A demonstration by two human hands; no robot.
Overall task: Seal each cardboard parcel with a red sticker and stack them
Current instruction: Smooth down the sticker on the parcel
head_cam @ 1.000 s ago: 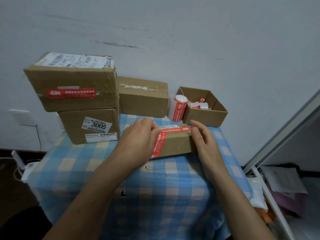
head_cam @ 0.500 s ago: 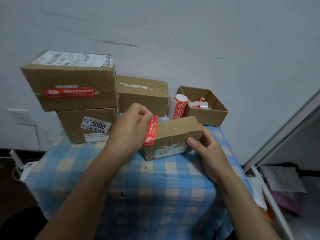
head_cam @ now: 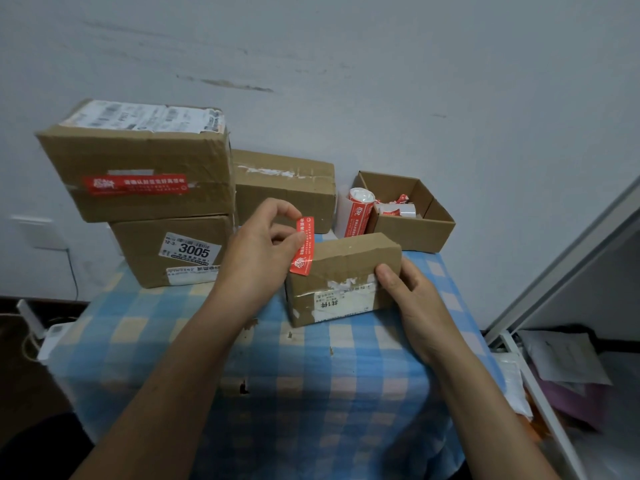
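left hand (head_cam: 258,258) fingers pinching a red sticker (head_cam: 303,245) over the small parcel (head_cam: 341,277), right hand (head_cam: 414,299) fingers curled round its end.

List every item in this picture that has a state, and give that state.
small parcel: on the table, sticker only partly on.
red sticker: lower end stuck to parcel, upper end free.
left hand: pinches the sticker.
right hand: grips the parcel's right end.
top parcel: stickered, stacked on the 3005 parcel.
open box: open, scraps inside.
sticker roll: upright.

Dim, soft light; wide-angle edge distortion
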